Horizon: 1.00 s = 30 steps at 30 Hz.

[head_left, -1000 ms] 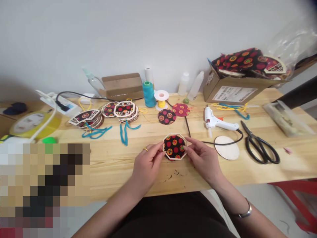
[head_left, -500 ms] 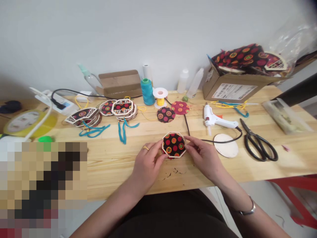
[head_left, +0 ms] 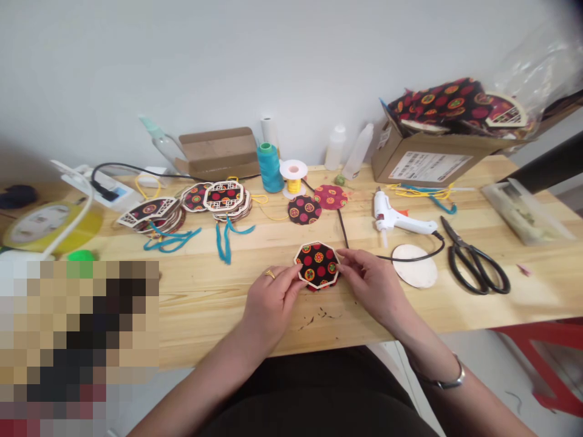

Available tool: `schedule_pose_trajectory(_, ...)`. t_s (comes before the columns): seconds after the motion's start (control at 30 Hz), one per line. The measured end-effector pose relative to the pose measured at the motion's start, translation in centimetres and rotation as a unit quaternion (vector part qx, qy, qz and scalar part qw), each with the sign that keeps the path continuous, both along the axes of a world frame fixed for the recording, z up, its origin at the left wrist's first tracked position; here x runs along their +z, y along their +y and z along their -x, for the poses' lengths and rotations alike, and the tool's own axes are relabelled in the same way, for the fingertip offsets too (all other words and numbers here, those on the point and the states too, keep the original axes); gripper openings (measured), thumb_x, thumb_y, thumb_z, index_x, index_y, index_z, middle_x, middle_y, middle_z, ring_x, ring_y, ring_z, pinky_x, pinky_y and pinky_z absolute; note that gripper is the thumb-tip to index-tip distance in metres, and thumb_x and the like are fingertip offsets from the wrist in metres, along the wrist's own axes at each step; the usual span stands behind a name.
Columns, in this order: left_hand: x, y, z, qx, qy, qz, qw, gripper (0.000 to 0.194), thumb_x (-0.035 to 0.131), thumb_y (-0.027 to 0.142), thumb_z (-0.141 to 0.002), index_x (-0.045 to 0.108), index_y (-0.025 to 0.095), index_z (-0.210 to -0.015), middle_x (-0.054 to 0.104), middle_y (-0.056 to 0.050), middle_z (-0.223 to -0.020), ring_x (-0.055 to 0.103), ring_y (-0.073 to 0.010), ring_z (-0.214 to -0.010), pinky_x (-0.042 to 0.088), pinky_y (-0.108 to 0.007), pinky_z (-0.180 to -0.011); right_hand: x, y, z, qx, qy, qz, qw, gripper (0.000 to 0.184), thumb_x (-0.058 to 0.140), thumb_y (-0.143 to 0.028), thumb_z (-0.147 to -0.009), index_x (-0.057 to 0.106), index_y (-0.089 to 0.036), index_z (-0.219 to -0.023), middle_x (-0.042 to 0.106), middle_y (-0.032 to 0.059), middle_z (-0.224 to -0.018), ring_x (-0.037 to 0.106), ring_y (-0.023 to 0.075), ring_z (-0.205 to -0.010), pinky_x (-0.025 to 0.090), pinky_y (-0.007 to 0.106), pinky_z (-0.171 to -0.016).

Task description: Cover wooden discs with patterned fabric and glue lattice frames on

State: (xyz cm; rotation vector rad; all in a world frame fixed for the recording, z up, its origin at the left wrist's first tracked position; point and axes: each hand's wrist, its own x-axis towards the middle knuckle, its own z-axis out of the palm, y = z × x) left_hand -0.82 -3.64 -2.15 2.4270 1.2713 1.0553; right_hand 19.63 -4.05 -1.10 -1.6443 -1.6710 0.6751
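Note:
An octagonal wooden frame [head_left: 297, 255] lies over black patterned fabric [head_left: 320, 264], just above the tabletop or on it; I cannot tell which. My left hand [head_left: 272, 303] pinches the frame's left edge between thumb and fingers. On the opposite edge, my right hand [head_left: 372, 286] grips with its thumb and fingertips. A little red fabric peeks out below the frame. Behind it lie two round fabric pieces, one black [head_left: 304, 210] and one red [head_left: 331, 197]. To the right rests a pale round disc [head_left: 415, 266], crossed by a black cord.
A white glue gun [head_left: 403, 221] and black-handled scissors [head_left: 478, 261] lie on the right. Fabric fills a cardboard box [head_left: 421, 159] behind them. Stacked framed ornaments [head_left: 226, 197] with blue ties sit at left, near a blue thread cone [head_left: 270, 169] and a yellow cord spool [head_left: 294, 176].
The octagonal frame has shifted slightly and turned a little between my hands. My left fingers have slid lower along its left edge. Both hands keep hold of it.

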Motion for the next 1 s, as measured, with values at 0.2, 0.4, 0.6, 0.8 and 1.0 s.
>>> schedule_pose_trajectory(0.2, -0.3, 0.0, -0.1, -0.010, 0.017, -0.019, 1.000, 0.017, 0.055, 0.019, -0.089, 0.063, 0.014, -0.103, 0.071, -0.007, -0.091, 0.065, -0.0173, -0.082, 0.054, -0.029, -0.075, 0.1, -0.2, 0.2, 0.006, -0.008, 0.001, 1.000, 0.024, 0.054, -0.015, -0.081, 0.069, -0.019, -0.099, 0.069, 0.0018, -0.073, 0.061, 0.0151, -0.063, 0.047, 0.027, -0.060)
schedule_pose_trajectory(0.4, -0.1, -0.2, -0.2, 0.013, 0.019, 0.001, 1.000, 0.028, 0.060, 0.023, -0.086, 0.059, 0.011, -0.111, 0.064, -0.009, -0.093, 0.060, -0.0194, -0.087, 0.052, -0.032, -0.079, 0.1, -0.5, 0.1, -0.004, -0.031, -0.001, 1.000, 0.023, 0.058, -0.017, -0.081, 0.066, -0.017, -0.103, 0.065, 0.0023, -0.074, 0.060, 0.0165, -0.067, 0.048, 0.029, -0.063)
schedule_pose_trajectory(0.6, 0.4, -0.4, -0.5, 0.069, 0.061, 0.079, 0.993, 0.075, 0.072, 0.037, -0.075, 0.036, 0.011, -0.136, 0.056, -0.016, -0.121, 0.046, -0.0301, -0.111, 0.043, -0.046, -0.095, -0.4, -1.0, 0.1, -0.001, -0.069, -0.044, 0.997, 0.038, 0.065, -0.022, -0.079, 0.059, -0.016, -0.116, 0.066, 0.0079, -0.098, 0.059, 0.0174, -0.070, 0.049, 0.031, -0.063)
schedule_pose_trajectory(0.8, 2.3, 0.6, -0.9, 0.043, 0.097, 0.213, 0.971, 0.092, 0.074, 0.040, -0.071, 0.022, 0.012, -0.143, 0.058, -0.015, -0.122, 0.037, -0.0331, -0.121, 0.038, -0.049, -0.099, -1.3, -1.1, -0.1, -0.032, -0.018, -0.096, 0.995, 0.025, 0.054, -0.022, -0.087, 0.059, -0.015, -0.110, 0.066, 0.0071, -0.091, 0.055, 0.0131, -0.060, 0.049, 0.029, -0.059)
schedule_pose_trajectory(1.0, 2.3, 1.8, -1.5, 0.029, 0.090, 0.249, 0.964, 0.098, 0.075, 0.047, -0.067, 0.025, 0.010, -0.142, 0.054, -0.015, -0.128, 0.034, -0.0324, -0.120, 0.034, -0.049, -0.101, -1.9, -1.3, -0.3, -0.051, 0.021, -0.094, 0.994, 0.024, 0.050, -0.020, -0.088, 0.058, -0.018, -0.110, 0.065, 0.0052, -0.092, 0.058, 0.0125, -0.063, 0.050, 0.028, -0.060)
